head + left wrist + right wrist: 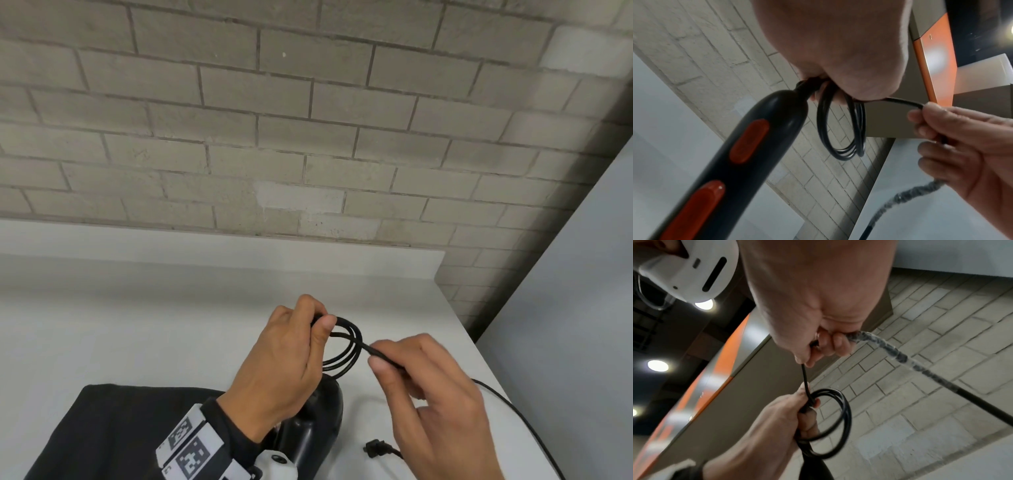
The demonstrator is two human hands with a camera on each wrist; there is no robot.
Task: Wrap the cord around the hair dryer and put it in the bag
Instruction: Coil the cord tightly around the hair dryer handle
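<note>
The black hair dryer (318, 421) stands under my left hand (291, 363); its handle (748, 146) carries two red-orange buttons. My left hand grips several loops of the black cord (349, 346) (840, 129) (832, 421) at the top of the handle. To the right, my right hand (428, 394) pinches the free run of cord (380, 356) between thumb and fingers (925, 116), just right of the loops. The rest of the cord trails off to the right (513, 407), and its plug (375, 448) lies on the white table. The black bag (120, 431) lies flat at lower left.
The white table (171, 325) ends at a brick wall (308, 120) behind and at an edge on the right, beside a pale panel (582, 308). An orange and grey panel (935, 65) shows in the wrist views.
</note>
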